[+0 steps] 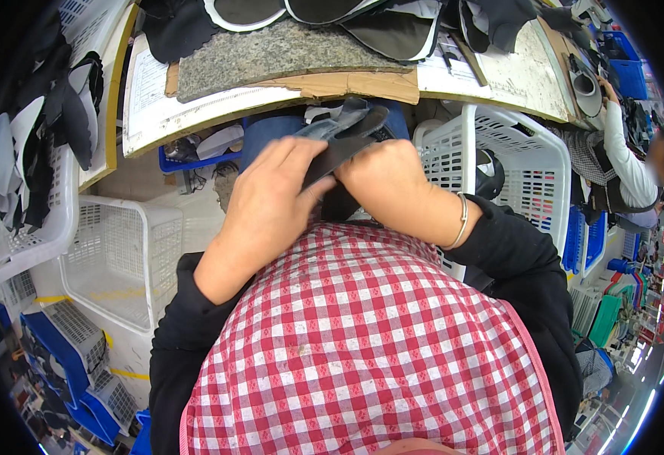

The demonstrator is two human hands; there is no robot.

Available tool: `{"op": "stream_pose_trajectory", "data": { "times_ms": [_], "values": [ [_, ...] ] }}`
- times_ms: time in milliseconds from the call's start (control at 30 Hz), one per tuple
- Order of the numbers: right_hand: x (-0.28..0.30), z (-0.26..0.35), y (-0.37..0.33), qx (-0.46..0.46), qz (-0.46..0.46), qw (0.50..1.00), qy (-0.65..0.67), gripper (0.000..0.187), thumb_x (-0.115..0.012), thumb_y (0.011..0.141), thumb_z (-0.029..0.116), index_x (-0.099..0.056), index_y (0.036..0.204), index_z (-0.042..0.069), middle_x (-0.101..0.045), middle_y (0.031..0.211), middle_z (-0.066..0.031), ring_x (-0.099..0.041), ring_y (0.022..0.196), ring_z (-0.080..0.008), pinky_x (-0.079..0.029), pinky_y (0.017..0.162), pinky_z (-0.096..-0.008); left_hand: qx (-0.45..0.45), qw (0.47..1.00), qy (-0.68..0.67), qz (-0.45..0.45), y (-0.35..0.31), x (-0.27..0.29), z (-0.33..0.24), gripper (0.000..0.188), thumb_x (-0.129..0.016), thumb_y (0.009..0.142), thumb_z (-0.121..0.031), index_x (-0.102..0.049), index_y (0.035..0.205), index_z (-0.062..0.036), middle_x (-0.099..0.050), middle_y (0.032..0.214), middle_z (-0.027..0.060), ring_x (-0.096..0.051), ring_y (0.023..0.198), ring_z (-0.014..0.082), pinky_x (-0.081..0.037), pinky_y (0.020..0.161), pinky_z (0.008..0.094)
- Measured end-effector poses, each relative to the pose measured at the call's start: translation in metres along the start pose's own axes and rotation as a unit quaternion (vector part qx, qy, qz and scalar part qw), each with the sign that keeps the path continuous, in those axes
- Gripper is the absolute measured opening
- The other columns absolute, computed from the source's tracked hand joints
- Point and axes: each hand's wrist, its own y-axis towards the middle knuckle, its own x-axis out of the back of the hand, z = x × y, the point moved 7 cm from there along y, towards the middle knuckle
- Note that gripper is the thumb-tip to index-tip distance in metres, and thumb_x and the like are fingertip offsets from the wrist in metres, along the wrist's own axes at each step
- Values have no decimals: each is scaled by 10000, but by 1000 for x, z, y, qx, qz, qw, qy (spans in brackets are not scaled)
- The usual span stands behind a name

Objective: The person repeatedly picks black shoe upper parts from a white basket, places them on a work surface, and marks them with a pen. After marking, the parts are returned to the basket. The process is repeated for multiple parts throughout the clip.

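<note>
In front of the apron, above my lap, a black leather-like piece (333,161) is held between my two hands. My left hand (267,205) grips its left side, fingers on top and thumb below, slightly blurred. My right hand (389,178), with a bracelet at the wrist, is closed in a fist-like hold at its right edge. Other dark, glossy cut pieces (356,114) lie just beyond, toward the bench edge. The palms hide part of the held piece.
A speckled stone slab (294,54) rests on cardboard on the worktable (150,87), with black and white-edged cut pieces (393,30) behind. White plastic baskets stand at right (561,171) and left (144,227). A co-worker's white sleeve (620,148) shows far right.
</note>
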Motion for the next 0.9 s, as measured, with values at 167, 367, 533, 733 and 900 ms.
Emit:
{"op": "stream_pose_trajectory", "data": {
  "times_ms": [167,367,533,733,900],
  "values": [
    [-7,6,31,69,62,995,27,177,-650,838,174,-684,926,24,-707,705,-111,-723,642,-239,-541,540,-376,128,969,-197,-76,5,1,49,322,-624,1028,-273,-713,1071,33,-703,793,204,-720,761,370,-548,691,398],
    [-82,-74,79,52,461,717,520,419,-769,930,280,-675,1173,-48,-755,1002,-85,-709,910,-186,-576,839,-322,-173,960,67,-208,8,6,22,241,-693,910,-93,-726,1131,-5,-744,1003,180,-734,906,359,-592,792,395],
    [-143,-76,39,-18,524,620,584,335,-796,918,210,-712,1150,-15,-757,1024,-31,-678,883,-103,-574,815,-291,-309,942,131,-9,-43,-63,31,349,-627,918,-123,-705,1257,-96,-708,1305,35,-623,1289,206,-457,1140,418],
    [-95,-63,54,71,389,862,317,365,-800,833,310,-740,1108,77,-731,890,-168,-703,840,-363,-525,766,-429,-161,970,42,179,-38,-71,68,294,-640,852,-4,-764,1112,-64,-691,1335,-19,-569,1321,235,-257,1251,427],
    [-67,-65,46,59,288,919,263,341,-799,821,354,-773,1093,149,-743,867,-125,-715,856,-342,-539,753,-452,143,947,-272,-95,-6,-16,105,223,-689,968,-147,-721,1142,-12,-644,984,89,-636,854,205,-516,783,340]
  ]
}}
